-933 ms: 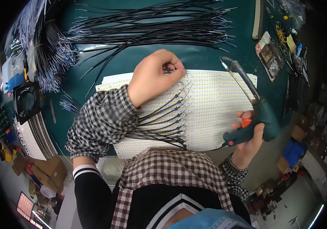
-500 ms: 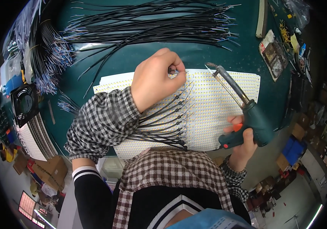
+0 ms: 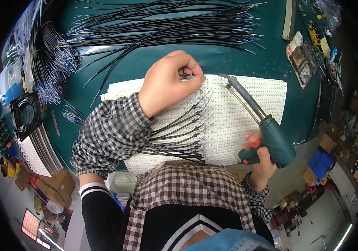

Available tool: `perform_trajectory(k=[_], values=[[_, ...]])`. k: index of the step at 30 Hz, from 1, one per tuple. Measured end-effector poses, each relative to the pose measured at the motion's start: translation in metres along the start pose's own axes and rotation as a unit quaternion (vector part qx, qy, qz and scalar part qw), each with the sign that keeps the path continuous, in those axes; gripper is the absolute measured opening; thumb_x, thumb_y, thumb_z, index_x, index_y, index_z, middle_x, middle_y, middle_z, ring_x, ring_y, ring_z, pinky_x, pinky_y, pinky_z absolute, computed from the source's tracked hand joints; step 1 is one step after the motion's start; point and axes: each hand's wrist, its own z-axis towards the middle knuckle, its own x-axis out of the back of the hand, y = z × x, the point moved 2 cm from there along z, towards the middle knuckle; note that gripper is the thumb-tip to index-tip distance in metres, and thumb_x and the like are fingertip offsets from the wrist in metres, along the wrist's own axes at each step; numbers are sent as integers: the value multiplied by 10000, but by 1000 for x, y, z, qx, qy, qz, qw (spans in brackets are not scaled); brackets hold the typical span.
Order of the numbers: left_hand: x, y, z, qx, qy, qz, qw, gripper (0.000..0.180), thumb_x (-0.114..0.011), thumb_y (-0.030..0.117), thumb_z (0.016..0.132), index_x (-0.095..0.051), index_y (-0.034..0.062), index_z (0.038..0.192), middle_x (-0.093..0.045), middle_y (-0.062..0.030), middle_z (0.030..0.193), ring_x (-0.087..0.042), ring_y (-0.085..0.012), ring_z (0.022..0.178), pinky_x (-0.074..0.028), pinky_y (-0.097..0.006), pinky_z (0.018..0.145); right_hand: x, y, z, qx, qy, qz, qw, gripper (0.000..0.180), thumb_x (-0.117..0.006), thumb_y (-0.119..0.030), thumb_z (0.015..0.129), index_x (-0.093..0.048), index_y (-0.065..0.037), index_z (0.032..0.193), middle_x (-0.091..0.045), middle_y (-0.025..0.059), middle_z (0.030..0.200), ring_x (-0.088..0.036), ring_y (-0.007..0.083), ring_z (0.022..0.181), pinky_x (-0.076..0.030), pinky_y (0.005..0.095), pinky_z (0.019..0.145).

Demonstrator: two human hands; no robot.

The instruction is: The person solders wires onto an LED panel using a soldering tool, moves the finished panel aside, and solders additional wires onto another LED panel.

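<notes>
My left hand [image 3: 168,83] pinches a black cable [image 3: 185,76] near its stripped end, above the far edge of a white LED board [image 3: 241,125] dotted with rows of small yellow chips. Most of that cable is hidden by the hand. In my right hand [image 3: 264,165] is a dark green soldering gun [image 3: 277,142], its fingers wrapped round the handle by a red trigger. The gun's tip points far left, a short gap to the right of my left fingertips. Several black cables [image 3: 183,136] lie in a row on the board, their thin wire ends along its middle.
A broad pile of black cables [image 3: 166,31] lies along the far side of the green table [image 3: 246,62]. Bundled cables [image 3: 49,62] and a black fan [image 3: 26,109] are at left, above stacked boards [image 3: 41,152]. A stained tray [image 3: 302,60] sits far right.
The soldering gun has moved left and slightly nearer to me, bringing its tip closer to my left fingertips. My left hand keeps its pinch and has shifted only slightly.
</notes>
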Motion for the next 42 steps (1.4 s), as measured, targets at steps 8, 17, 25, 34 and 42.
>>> perform_trajectory(k=[8, 17, 25, 34, 42], values=[[0, 3, -1, -6, 9, 23, 1000, 116, -670, 136, 704, -625, 35, 739, -584, -52, 770, -590, -176, 695, -483, -296, 633, 0, -1, -2, -8, 7, 3, 1000, 519, -647, -393, 840, -547, 80, 1028, -587, 149, 884, -625, 271, 836, -569, 326, 600], [0, 8, 0, -15, -5, 112, 994, 98, -666, 132, 681, -628, 47, 711, -583, -61, 750, -587, -199, 676, -473, -312, 607, 0, -1, -3, -17, 18, -4, 1000, 525, -658, -388, 829, -547, 82, 1034, -585, 147, 887, -616, 269, 843, -569, 327, 608], [0, 6, 2, -3, -9, 86, 996, 101, -669, 131, 672, -630, 45, 705, -582, -55, 744, -578, -190, 664, -467, -310, 600, 1, 3, -2, -7, -39, 53, 998, 191, -677, -36, 795, -601, 55, 945, -621, 126, 861, -607, 206, 810, -518, 325, 695], [-1, 6, 2, -3, -14, 85, 996, 104, -662, 139, 676, -629, 45, 702, -577, -56, 742, -573, -189, 665, -465, -309, 601, -2, 1, -3, -49, -23, 32, 998, 134, -639, 67, 760, -617, 26, 886, -641, 104, 837, -596, 132, 705, -443, 211, 538], [-1, 6, 2, -9, -15, 88, 996, 104, -663, 139, 674, -629, 45, 702, -579, -59, 743, -577, -197, 670, -466, -312, 602, -1, 5, -5, -44, -24, 36, 998, 170, -656, 60, 764, -619, 31, 926, -644, 105, 831, -596, 128, 703, -441, 214, 540]])
